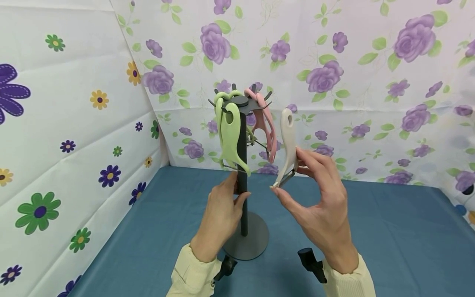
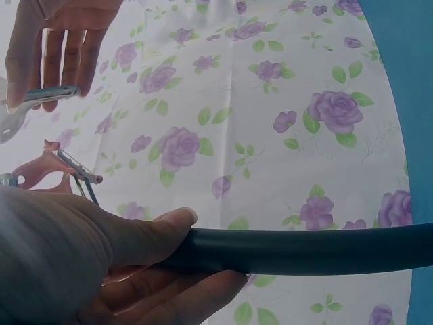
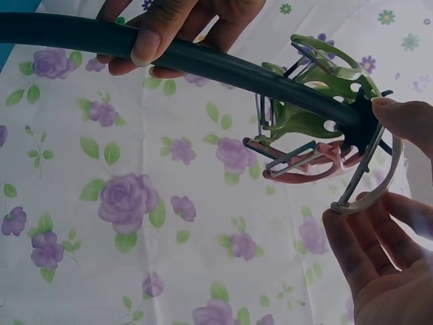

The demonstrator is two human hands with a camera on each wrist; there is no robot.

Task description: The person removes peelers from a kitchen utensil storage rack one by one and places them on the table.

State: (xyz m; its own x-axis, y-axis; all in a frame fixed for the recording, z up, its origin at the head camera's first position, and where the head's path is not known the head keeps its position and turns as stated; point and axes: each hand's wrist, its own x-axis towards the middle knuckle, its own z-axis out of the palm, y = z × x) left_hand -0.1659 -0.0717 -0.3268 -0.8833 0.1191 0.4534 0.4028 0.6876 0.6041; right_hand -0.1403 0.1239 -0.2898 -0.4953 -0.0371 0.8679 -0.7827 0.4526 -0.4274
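My left hand [image 1: 219,214] grips the dark pole [image 1: 243,218] of an upright rack, below its hooks; in the left wrist view thumb and fingers lie around the pole [image 2: 318,252]. To the right, my right hand [image 1: 328,202] pinches a white peeler [image 1: 288,134] by the two sides of its blade end. Its handle points up, with the hanging hole at the top, beside the rack and apart from the pink peelers. Light green peelers [image 1: 231,138] hang on the rack's left side, pink peelers [image 1: 264,117] on its right. Some overlap, partly hidden.
The rack's round dark base [image 1: 254,243] stands on a blue tablecloth [image 1: 389,231]. Bare hooks [image 1: 233,87] show at the back of the rack's top. Flowered cloth [image 1: 363,99] hangs behind, and another flowered cloth [image 1: 81,136] hangs at the left. Black wrist mounts [image 1: 311,264] sit at both cuffs.
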